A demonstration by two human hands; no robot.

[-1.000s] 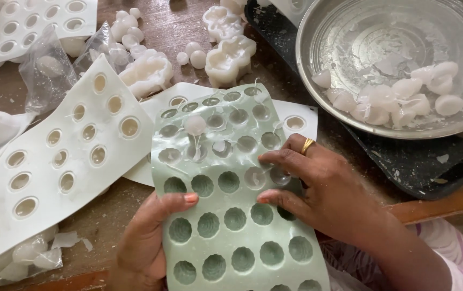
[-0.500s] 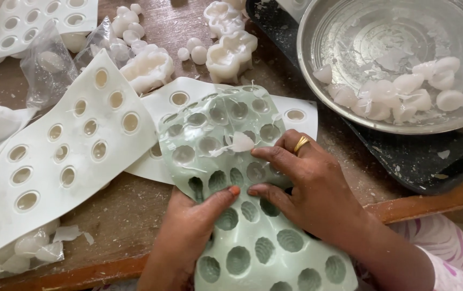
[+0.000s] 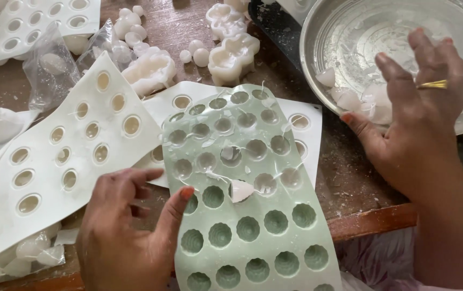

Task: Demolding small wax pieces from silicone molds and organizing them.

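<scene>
Wooden table (image 3: 350,178): I note green mould (image 3: 247,215), soft, floppy; left hand (image 3: 129,231) pins edge, thumb flat; right hand (image 3: 420,113) spread, empty, over bowl (image 3: 344,32). Best gripped at rim.

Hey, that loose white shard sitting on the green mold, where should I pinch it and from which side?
Pinch the white shard by its raised right edge, coming from above with thumb and forefinger. It lies loose and tilted on the green mold between cavities, so that edge probably lifts clear. The left hand already steadies the mold's left edge; the right hand is free over the metal bowl.
</scene>
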